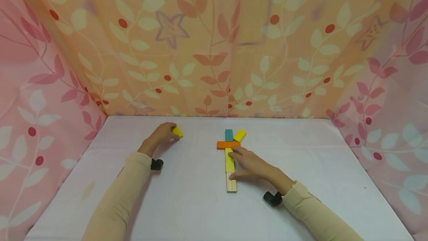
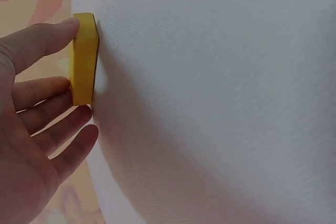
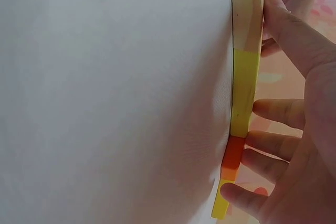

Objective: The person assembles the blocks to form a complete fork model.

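In the head view my left hand point(image 1: 163, 133) pinches a small yellow block point(image 1: 177, 132) at the back left of the white table. The left wrist view has the thumb on the upper part of this yellow block point(image 2: 84, 61) and fingertips against its side and lower end. My right hand point(image 1: 252, 164) spreads over a row of flat blocks, its fingers fairly straight. Its thumb touches the plain wooden block point(image 1: 231, 185), while other fingertips touch the long yellow block point(image 1: 229, 164) and the orange block point(image 1: 222, 145). Beyond the orange one lie a teal block point(image 1: 229, 135) and a tilted yellow block point(image 1: 239, 135).
The white cloth point(image 1: 187, 203) covers the table. A floral curtain point(image 1: 214, 66) stands along the back edge, with pink patterned cloth point(image 1: 33, 122) on the left side and more on the right. Each wrist carries a small black camera point(image 1: 273, 198).
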